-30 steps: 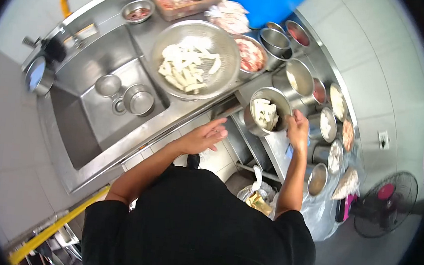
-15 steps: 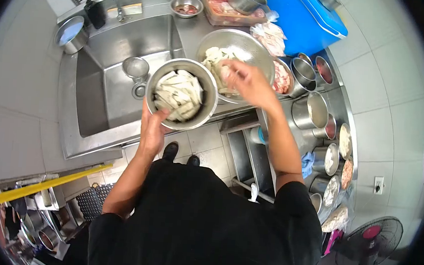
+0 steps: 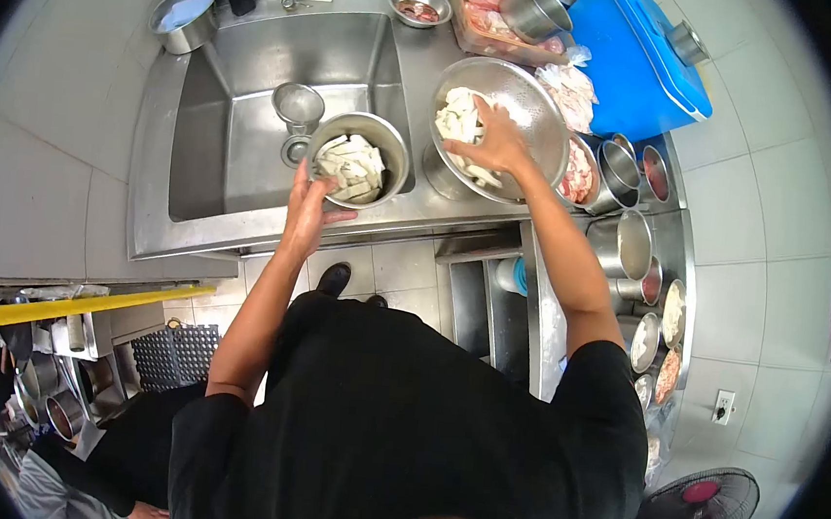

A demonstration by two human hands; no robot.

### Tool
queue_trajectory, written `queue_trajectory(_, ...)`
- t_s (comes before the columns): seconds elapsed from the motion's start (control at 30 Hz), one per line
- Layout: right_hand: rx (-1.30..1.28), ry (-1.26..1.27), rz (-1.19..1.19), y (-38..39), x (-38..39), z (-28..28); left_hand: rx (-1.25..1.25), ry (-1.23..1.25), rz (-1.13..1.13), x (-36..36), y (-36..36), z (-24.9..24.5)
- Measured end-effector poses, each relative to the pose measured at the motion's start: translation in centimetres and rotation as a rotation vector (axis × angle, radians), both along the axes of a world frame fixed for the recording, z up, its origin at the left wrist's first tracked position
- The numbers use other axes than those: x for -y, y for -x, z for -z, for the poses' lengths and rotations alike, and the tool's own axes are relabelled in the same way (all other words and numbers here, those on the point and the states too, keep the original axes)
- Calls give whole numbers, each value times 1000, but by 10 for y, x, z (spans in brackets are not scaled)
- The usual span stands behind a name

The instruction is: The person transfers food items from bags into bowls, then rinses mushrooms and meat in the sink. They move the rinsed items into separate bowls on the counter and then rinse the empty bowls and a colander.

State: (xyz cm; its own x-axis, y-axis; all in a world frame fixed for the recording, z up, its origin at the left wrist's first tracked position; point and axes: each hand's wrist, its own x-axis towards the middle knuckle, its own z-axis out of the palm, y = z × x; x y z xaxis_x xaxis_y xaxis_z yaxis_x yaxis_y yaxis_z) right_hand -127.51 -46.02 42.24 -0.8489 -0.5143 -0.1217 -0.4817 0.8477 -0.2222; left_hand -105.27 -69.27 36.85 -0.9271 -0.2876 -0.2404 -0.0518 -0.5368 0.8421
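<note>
My left hand holds a deep steel pot by its near left side, thumb over the rim. Pale cut strips fill the bottom of this pot, which is over the sink's right edge. To the right, a perforated steel colander is tilted on the counter. More pale strips lie in its left part. My right hand reaches into the colander with fingers spread over the strips; whether it grips any is unclear.
A sink holds a small strainer. Behind the colander are a tray of meat and a blue cooler. Steel pots line the right counter. Another person's hand shows at lower left.
The pot in my left hand has moved lower, away from the camera. My right hand has gone down onto the strips in the colander. The view has shifted, and another person shows at lower left.
</note>
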Motion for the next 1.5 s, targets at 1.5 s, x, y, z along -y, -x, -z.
queue_trajectory(1.5, -434, 1178, 63, 5, -21, -126, -68, 168, 301, -103, 146, -107)
